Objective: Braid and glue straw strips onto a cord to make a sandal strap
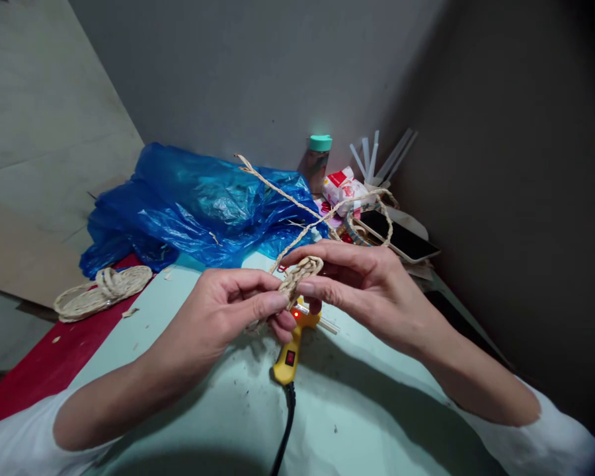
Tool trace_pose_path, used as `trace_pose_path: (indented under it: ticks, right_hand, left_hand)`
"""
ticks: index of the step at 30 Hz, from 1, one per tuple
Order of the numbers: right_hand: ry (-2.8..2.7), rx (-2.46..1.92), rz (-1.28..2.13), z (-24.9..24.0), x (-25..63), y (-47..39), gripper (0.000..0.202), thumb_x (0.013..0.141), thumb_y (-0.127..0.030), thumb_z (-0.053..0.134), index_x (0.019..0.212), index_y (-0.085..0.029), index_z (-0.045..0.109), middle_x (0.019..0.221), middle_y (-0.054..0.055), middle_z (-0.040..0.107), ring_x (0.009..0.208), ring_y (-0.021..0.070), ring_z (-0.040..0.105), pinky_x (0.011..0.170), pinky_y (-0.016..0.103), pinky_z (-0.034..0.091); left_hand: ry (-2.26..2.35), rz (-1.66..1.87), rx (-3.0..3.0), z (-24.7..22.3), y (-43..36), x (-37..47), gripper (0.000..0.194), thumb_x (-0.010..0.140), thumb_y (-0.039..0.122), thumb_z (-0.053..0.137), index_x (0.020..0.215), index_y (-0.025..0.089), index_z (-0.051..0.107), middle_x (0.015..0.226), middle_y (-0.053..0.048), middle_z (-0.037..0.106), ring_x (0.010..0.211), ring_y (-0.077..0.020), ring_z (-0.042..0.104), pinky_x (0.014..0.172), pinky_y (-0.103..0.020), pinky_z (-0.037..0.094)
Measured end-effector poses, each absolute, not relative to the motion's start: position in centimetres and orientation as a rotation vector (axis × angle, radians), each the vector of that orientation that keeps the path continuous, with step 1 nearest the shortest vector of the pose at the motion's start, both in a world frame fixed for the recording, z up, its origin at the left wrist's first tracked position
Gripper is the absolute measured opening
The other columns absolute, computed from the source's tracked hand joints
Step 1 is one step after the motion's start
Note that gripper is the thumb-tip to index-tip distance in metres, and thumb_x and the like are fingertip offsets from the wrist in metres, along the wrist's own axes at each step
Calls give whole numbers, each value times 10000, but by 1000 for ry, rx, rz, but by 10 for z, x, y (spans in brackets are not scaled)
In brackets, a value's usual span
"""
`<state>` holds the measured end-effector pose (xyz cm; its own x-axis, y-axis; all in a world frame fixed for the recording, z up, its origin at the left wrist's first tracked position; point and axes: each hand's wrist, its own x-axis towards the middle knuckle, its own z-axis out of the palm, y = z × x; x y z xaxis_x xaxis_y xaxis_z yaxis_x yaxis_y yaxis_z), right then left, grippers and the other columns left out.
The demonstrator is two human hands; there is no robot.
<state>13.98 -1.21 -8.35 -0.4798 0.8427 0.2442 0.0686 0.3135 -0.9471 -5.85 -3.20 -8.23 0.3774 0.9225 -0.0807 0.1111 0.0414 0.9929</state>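
Between both hands is a small oval coil of braided straw cord (305, 270), held above the table. My left hand (238, 301) pinches its lower left end between thumb and fingers. My right hand (359, 284) is closed on its right side, thumb in front and fingers behind. A loose length of the cord (307, 228) runs up from the coil, loops to the right and crosses itself, with a frayed end at upper left. Below the hands lies a yellow glue gun (286, 362) with a red light showing; its upper part is partly hidden by the hands.
A blue plastic bag (203, 198) is heaped at the back. At left lies a bundle of straw cord (104, 291). Toward the back right are a teal-lidded jar (318, 162), a tissue pack (344, 188), glue sticks (371, 158) and a phone (401, 235). A black cable (285, 430) runs toward me.
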Motion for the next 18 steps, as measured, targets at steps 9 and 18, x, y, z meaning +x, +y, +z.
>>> trace_pose_path:
  ticks: [9,18]
  right_hand:
    - [-1906,-921,835,-79,131,-25,186,936,-200,560,1078,-168,676,916,17,712,766,131,637,672,250,486]
    - [-1915,-860,968,-82,135,-24,202,954,-240,537,1155,-232,552,988,25,669,831,157,633,686,269,485]
  left_hand:
    - [1224,1029,1769,-84,-40,-50,123,844,212,647,795,192,758,781,-4,734,743,-138,654,691,-197,494]
    - [1317,1023,1864,-63,-34,-57,167,811,310,694,918,204,765,889,-20,717,770,-154,617,663,-212,469]
